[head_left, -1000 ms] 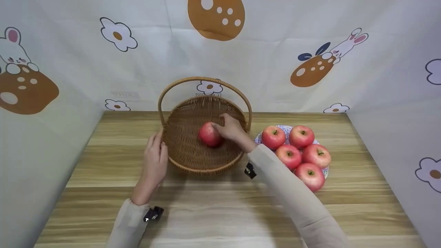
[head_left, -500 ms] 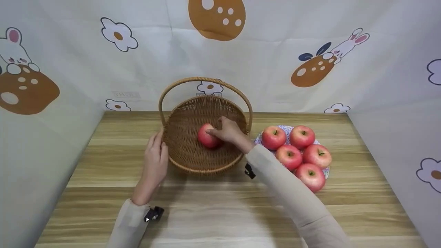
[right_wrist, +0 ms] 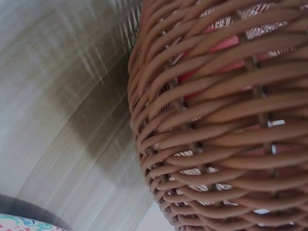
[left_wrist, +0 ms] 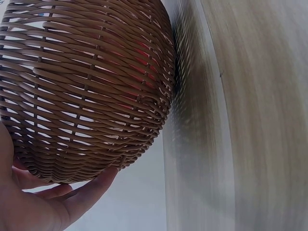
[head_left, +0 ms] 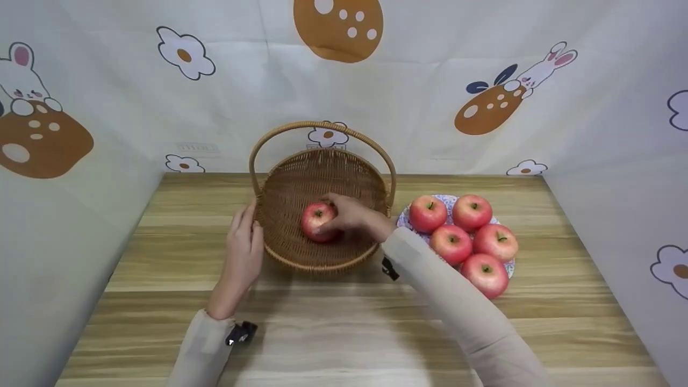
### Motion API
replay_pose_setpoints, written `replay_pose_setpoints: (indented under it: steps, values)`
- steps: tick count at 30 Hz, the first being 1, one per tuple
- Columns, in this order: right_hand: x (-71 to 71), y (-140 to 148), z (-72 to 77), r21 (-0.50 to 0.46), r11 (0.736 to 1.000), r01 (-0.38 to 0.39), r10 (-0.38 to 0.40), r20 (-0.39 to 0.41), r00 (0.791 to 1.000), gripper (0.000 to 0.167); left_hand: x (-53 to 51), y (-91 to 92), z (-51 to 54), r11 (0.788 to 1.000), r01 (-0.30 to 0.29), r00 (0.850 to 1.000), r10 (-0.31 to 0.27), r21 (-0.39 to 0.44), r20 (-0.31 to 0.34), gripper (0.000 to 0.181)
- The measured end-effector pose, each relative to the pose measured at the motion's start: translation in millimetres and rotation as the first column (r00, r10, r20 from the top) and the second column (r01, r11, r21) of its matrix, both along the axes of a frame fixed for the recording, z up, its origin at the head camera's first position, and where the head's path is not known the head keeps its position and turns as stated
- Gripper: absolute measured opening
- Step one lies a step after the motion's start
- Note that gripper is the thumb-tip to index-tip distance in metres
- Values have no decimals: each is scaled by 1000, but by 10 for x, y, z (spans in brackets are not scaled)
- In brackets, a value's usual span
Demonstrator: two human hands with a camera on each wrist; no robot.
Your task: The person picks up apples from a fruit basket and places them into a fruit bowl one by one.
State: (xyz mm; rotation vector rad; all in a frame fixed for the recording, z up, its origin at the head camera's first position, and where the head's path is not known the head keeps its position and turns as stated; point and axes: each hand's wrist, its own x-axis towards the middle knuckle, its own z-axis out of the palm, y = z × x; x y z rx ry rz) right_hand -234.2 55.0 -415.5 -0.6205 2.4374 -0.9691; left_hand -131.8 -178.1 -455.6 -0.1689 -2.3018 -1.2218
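A brown wicker basket [head_left: 301, 258] with a tall arched handle stands on the table, in the middle of the head view. Inside it, a red apple [head_left: 316, 217] is tilted so its stem end shows. My right hand [head_left: 352, 215] reaches over the basket's right rim and grips this apple from the right, thumb at the near side. My left hand [head_left: 244, 247] rests against the basket's left outer wall with its fingers fairly straight. The left wrist view shows the left fingers [left_wrist: 91, 192] touching the weave. In the right wrist view the basket wall [right_wrist: 226, 120] hides the right hand.
Right of the basket, a patterned plate [head_left: 446, 201] bears several red apples [head_left: 450, 244]. The wood-grain table [head_left: 322, 322] is bounded at the back and sides by a printed cloth [head_left: 419, 97]. The basket handle [head_left: 320, 124] arches up near the back cloth.
My right hand has moved left and toward the near side inside the basket. The apple has shifted the same way and turned, bringing its stem into sight. My left hand stays put.
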Motion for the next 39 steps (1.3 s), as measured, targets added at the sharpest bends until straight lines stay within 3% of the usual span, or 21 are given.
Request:
replay_pose_setpoints:
  steps: [13,26,39]
  values:
    - [22,-17,-23,-23,998,-50,50,-32,998,79,-6,0,-5,1000,11,1000,-11,5,-14,51]
    - [8,6,-26,-52,995,-87,80,-130,988,72,-5,3,-17,1000,7,1000,-6,21,-18,50]
    - [61,-14,44,-34,998,-54,48,-163,985,71,-10,-10,-12,1000,12,1000,-12,24,-11,50]
